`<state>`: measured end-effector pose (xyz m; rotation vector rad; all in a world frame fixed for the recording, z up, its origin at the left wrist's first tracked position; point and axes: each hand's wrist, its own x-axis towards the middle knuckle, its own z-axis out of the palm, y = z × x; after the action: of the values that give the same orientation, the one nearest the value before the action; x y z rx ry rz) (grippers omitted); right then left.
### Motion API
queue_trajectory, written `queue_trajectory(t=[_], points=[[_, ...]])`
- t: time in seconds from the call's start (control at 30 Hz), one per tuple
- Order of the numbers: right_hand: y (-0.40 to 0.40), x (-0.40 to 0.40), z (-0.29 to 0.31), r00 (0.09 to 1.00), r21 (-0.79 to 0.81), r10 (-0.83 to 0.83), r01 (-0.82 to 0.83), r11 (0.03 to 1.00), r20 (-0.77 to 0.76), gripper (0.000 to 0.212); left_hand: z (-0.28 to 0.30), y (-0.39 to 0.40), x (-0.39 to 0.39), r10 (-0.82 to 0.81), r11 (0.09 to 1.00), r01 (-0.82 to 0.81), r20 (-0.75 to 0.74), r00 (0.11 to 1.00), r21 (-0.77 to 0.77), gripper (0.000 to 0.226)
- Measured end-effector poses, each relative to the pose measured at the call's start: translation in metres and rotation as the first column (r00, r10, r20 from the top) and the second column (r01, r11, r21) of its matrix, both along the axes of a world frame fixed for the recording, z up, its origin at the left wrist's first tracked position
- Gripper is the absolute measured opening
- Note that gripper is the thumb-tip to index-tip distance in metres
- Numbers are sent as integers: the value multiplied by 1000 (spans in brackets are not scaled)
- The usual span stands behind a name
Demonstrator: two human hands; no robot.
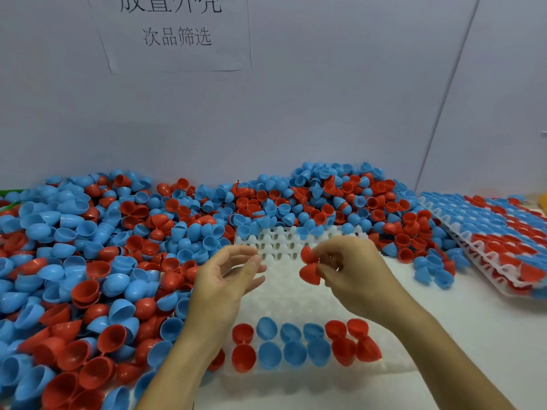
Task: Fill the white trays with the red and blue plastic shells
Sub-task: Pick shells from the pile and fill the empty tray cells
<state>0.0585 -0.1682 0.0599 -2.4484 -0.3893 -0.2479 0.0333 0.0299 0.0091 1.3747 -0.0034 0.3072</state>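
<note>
A glossy red shell pair [309, 266], two hinged cups, is pinched in the right hand [349, 270] above the white tray [284, 291]. The left hand [228, 279] is held open with fingers curled, nothing gripped. Two near rows of the tray's moulded pockets are filled with red and blue shells [305, 344]. A loose pile of smooth domed shells [88, 261] is spread over the tabletop [458, 335]. A filled tray [497, 238] is seen at right.

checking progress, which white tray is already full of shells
The tray at the far right, tilted against the pile: its pockets all appear to hold red or blue shells. The tray under the hands has only its nearest rows filled.
</note>
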Motion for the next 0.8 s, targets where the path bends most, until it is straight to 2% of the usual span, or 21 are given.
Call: queue_trajectory(t=[0.23, 0.4, 0.63, 0.8], points=[[-72, -14, 5, 975, -213, -47, -1, 977, -218, 23, -4, 3, 3, 34, 999, -34, 32, 999, 27, 26], [-85, -26, 1, 933, -376, -114, -23, 927, -340, 22, -6, 6, 4, 42, 999, -43, 29, 999, 20, 18], [-73, -35, -4, 918, -554, -120, -121, 823, -379, 20, -9, 7, 6, 45, 999, -45, 5, 999, 1, 8], [-76, -37, -4, 917, -549, -109, -131, 826, -383, 24, -10, 8, 7, 61, 998, -61, -4, 998, 24, 10]])
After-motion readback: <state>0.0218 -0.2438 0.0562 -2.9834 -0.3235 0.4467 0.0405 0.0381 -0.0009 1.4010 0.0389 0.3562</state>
